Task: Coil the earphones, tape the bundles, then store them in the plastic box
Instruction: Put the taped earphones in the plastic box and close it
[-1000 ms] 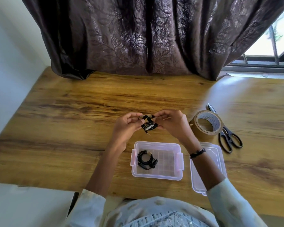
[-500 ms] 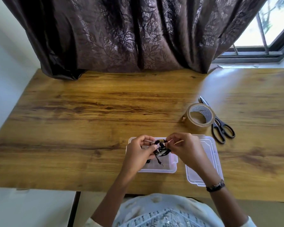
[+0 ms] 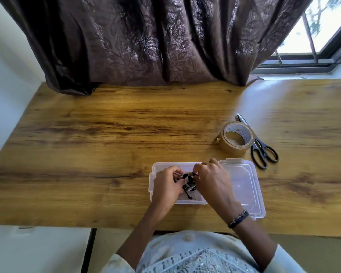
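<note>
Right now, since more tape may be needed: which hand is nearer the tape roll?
Right. The right hand sits over the plastic box, just below-left of the tape roll; the left hand is farther left.

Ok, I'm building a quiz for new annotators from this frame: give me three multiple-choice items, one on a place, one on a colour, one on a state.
1. Where is the tape roll?
A. inside the plastic box
B. on the table, against the scissors
C. on the lid

2. What colour are the scissors' handles?
A. black
B. red
C. white

3. What state is the plastic box in?
A. closed
B. open, lid beside it
C. upside down

Answers:
1 B: the roll sits beyond the lid, overlapping the scissors' blades.
2 A: both loops are black.
3 B: left hand and right hand hold the earphone bundle over the open box.
</note>
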Motion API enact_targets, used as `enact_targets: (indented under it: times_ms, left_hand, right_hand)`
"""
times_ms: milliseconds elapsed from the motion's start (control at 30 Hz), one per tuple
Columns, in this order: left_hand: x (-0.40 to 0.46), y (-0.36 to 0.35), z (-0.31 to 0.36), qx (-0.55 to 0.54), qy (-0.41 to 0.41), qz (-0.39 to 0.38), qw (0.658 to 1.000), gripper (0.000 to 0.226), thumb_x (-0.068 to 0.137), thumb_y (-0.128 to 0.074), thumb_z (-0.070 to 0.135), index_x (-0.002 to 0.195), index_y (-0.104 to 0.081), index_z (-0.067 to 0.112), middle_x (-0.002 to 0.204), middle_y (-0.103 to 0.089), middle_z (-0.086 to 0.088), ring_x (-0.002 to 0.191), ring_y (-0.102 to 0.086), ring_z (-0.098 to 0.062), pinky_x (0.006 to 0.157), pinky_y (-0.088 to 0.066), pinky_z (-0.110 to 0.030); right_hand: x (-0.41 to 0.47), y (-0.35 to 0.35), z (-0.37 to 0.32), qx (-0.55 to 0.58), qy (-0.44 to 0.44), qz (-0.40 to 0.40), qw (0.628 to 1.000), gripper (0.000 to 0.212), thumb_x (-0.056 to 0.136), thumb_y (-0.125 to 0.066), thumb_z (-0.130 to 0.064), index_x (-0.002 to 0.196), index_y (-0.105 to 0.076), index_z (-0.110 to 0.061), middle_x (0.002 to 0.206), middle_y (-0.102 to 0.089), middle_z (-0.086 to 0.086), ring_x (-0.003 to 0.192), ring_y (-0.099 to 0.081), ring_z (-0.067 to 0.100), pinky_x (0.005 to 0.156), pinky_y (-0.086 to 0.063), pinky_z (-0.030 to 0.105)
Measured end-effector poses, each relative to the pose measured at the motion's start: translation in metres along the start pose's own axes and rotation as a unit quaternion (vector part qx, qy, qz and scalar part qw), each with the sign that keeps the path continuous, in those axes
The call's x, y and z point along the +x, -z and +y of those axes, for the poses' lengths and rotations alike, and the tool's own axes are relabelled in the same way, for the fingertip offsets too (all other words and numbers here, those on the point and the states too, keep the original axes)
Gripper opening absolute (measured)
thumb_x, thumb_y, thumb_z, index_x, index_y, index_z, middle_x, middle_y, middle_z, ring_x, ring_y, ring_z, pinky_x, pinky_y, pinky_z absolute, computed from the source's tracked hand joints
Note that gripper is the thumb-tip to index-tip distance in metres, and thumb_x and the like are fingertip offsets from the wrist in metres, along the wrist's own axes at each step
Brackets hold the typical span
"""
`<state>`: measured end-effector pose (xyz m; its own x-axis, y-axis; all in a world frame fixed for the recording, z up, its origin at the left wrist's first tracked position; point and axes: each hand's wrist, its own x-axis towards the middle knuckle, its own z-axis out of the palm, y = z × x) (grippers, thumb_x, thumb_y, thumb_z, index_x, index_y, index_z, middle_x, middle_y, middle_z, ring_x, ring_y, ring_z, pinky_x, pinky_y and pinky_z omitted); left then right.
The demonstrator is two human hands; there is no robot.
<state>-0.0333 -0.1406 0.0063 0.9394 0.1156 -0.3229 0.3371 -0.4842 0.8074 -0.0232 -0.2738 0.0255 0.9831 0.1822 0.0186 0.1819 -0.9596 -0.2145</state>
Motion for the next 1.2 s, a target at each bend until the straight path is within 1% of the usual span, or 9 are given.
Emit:
enact_targets:
  times_ms: [100, 233, 433, 633, 767, 933, 1033, 1100, 1200]
  left_hand:
    - [0.000, -0.004, -0.002, 0.034, -0.015, 0.010, 0.999, 0.017, 0.082, -0.073, 0.009, 0.098, -0.069, 0.014, 0.092, -0.072, -0.002, 0.075, -0.070, -0.014, 0.066, -0.060, -0.036]
    - [-0.002, -0.003, 0.000, 0.106, -0.040, 0.029, 0.993, 0.024, 0.082, -0.074, 0.018, 0.105, -0.071, 0.016, 0.097, -0.073, 0.002, 0.074, -0.071, -0.012, 0.070, -0.059, -0.033]
    - [-0.006, 0.000, 0.002, 0.136, -0.055, 0.043, 0.988, 0.030, 0.082, -0.073, 0.015, 0.112, -0.069, 0.017, 0.105, -0.072, 0.005, 0.077, -0.071, -0.011, 0.077, -0.057, -0.029]
    - [-0.006, 0.001, 0.002, 0.121, -0.043, 0.030, 0.991, 0.032, 0.081, -0.074, 0.011, 0.112, -0.069, 0.015, 0.105, -0.072, 0.002, 0.075, -0.071, -0.012, 0.074, -0.058, -0.031]
    - [-0.006, 0.001, 0.002, 0.112, -0.028, 0.024, 0.993, 0.030, 0.083, -0.072, 0.011, 0.112, -0.068, 0.016, 0.102, -0.072, 0.003, 0.063, -0.070, -0.007, 0.062, -0.057, -0.021]
    - [-0.005, 0.003, 0.005, 0.117, -0.074, 0.054, 0.989, 0.020, 0.091, -0.062, 0.014, 0.109, -0.070, 0.014, 0.098, -0.074, 0.003, 0.078, -0.070, -0.008, 0.072, -0.058, -0.028]
    - [-0.010, 0.008, 0.021, -0.063, -0.055, -0.024, 0.996, 0.017, 0.092, -0.059, 0.008, 0.104, -0.071, 0.012, 0.098, -0.073, 0.001, 0.090, -0.070, -0.013, 0.079, -0.058, -0.026]
    - [-0.017, 0.009, 0.041, -0.189, -0.021, -0.107, 0.976, 0.017, 0.093, -0.058, 0.007, 0.104, -0.069, 0.011, 0.103, -0.072, -0.002, 0.097, -0.069, -0.016, 0.085, -0.056, -0.027]
    - [-0.031, -0.001, 0.065, -0.220, 0.009, -0.229, 0.948, 0.024, 0.095, -0.056, 0.013, 0.118, -0.061, 0.015, 0.116, -0.067, 0.002, 0.103, -0.066, -0.011, 0.091, -0.052, -0.023]
  right_hand:
    - [0.000, -0.001, -0.005, -0.030, -0.003, 0.004, 1.000, 0.035, 0.047, -0.092, -0.010, 0.045, -0.057, -0.015, 0.041, -0.052, -0.003, 0.054, -0.050, 0.017, 0.039, -0.019, 0.023]
    - [-0.001, 0.000, -0.008, -0.026, -0.004, 0.003, 1.000, 0.039, 0.041, -0.094, -0.009, 0.043, -0.055, -0.013, 0.039, -0.050, 0.000, 0.050, -0.050, 0.019, 0.040, -0.018, 0.022]
    - [-0.003, -0.007, -0.002, -0.032, -0.011, 0.013, 0.999, 0.028, 0.058, -0.091, -0.014, 0.055, -0.063, -0.017, 0.049, -0.059, -0.003, 0.055, -0.049, 0.015, 0.041, -0.023, 0.022]
    - [-0.005, -0.008, 0.007, 0.004, -0.012, 0.022, 1.000, 0.025, 0.069, -0.077, -0.001, 0.058, -0.062, -0.019, 0.050, -0.056, -0.004, 0.056, -0.036, 0.012, 0.040, -0.028, 0.023]
    - [-0.005, -0.009, 0.008, 0.004, 0.006, 0.021, 1.000, 0.026, 0.057, -0.080, 0.001, 0.055, -0.061, -0.018, 0.047, -0.055, -0.003, 0.052, -0.045, 0.017, 0.039, -0.024, 0.022]
    - [-0.007, 0.001, 0.012, 0.094, -0.017, 0.099, 0.990, 0.015, 0.072, -0.080, -0.008, 0.076, -0.075, -0.021, 0.065, -0.070, -0.003, 0.063, -0.060, 0.020, 0.047, -0.033, 0.021]
    - [-0.010, 0.018, 0.023, 0.179, -0.053, 0.132, 0.974, 0.011, 0.083, -0.073, -0.012, 0.089, -0.074, -0.020, 0.080, -0.072, -0.006, 0.067, -0.060, 0.015, 0.055, -0.043, 0.026]
    - [-0.014, 0.026, 0.040, 0.230, -0.096, 0.145, 0.957, 0.012, 0.085, -0.070, -0.011, 0.093, -0.073, -0.020, 0.084, -0.072, -0.007, 0.068, -0.062, 0.013, 0.059, -0.051, 0.031]
    - [-0.024, 0.029, 0.071, 0.266, -0.166, 0.159, 0.936, 0.012, 0.089, -0.066, -0.013, 0.096, -0.073, -0.020, 0.090, -0.073, -0.004, 0.072, -0.066, 0.012, 0.063, -0.055, 0.033]
